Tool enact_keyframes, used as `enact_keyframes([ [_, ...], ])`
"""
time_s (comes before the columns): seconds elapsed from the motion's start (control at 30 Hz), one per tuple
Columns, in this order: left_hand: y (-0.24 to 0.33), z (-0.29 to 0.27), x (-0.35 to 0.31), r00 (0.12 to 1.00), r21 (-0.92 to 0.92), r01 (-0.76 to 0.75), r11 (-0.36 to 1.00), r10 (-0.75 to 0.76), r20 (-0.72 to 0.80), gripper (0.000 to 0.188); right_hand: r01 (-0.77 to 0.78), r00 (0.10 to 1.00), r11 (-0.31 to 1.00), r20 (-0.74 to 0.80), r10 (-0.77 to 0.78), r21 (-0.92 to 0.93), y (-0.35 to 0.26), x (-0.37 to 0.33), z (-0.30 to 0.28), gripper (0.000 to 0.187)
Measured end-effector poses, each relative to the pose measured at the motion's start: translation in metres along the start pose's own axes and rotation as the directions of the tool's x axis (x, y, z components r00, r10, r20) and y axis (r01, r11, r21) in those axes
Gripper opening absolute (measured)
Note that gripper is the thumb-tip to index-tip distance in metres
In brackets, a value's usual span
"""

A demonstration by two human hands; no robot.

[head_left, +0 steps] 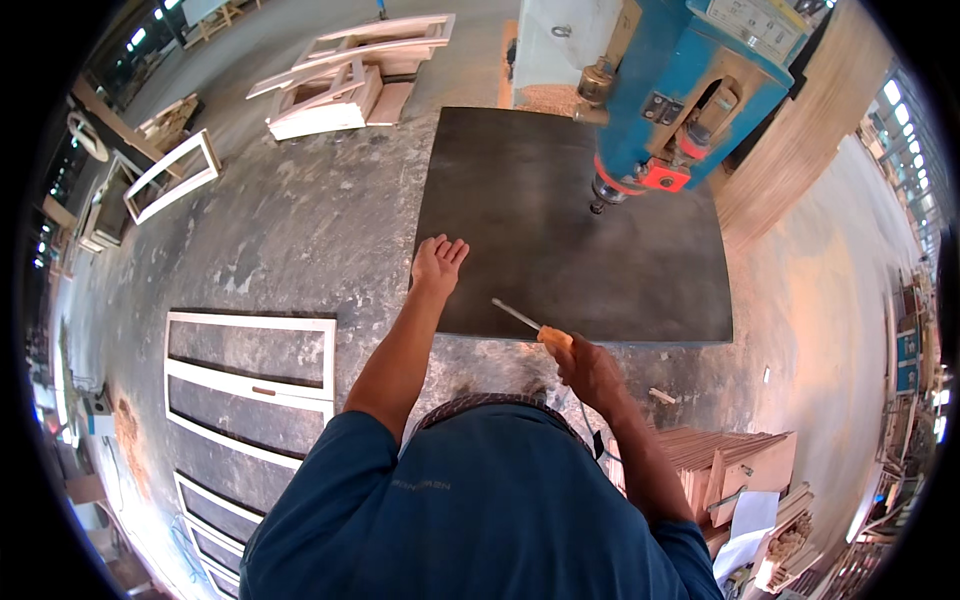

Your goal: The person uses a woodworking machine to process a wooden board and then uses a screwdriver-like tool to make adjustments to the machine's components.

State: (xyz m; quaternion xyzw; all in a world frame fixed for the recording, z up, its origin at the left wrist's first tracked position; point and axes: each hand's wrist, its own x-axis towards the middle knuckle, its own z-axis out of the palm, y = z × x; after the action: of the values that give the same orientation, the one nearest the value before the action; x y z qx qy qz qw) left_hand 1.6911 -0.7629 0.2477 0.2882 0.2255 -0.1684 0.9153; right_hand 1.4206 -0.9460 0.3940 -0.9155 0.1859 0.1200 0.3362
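My right hand (588, 372) is closed around the orange handle of a screwdriver (520, 318). Its metal shaft points up and left, over the near edge of a dark flat machine table (560, 260). Over the left edge of that table is my left hand (438, 265), palm turned up, fingers loosely stretched and nothing in them. Beyond both hands, a blue machine head (655, 95) with a black chuck (600, 200) hangs above the table. A red fitting (664, 176) sits beside the chuck.
White wooden frames (250, 380) lie on the floor at left. More pale frames are stacked (330, 105) at the far left. Near my right arm stand stacked wooden boards (740, 465) with paper sheets (750, 520). A wide wooden panel (790, 140) leans behind the machine.
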Motion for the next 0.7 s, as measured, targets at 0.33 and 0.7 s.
enact_keyframes([
  [0.33,-0.001,-0.012,0.003,0.997,0.102,0.031,0.994,-0.037,0.061,0.036,0.043,0.99,0.993,-0.138,-0.027,0.114,0.001,0.01,0.033,0.04],
  [0.7,-0.029,0.004,-0.03,0.928,0.789,-0.372,0.489,0.177,0.328,0.018,-0.277,0.856,0.951,-0.413,0.31,0.138,0.042,-0.018,0.058,0.036],
])
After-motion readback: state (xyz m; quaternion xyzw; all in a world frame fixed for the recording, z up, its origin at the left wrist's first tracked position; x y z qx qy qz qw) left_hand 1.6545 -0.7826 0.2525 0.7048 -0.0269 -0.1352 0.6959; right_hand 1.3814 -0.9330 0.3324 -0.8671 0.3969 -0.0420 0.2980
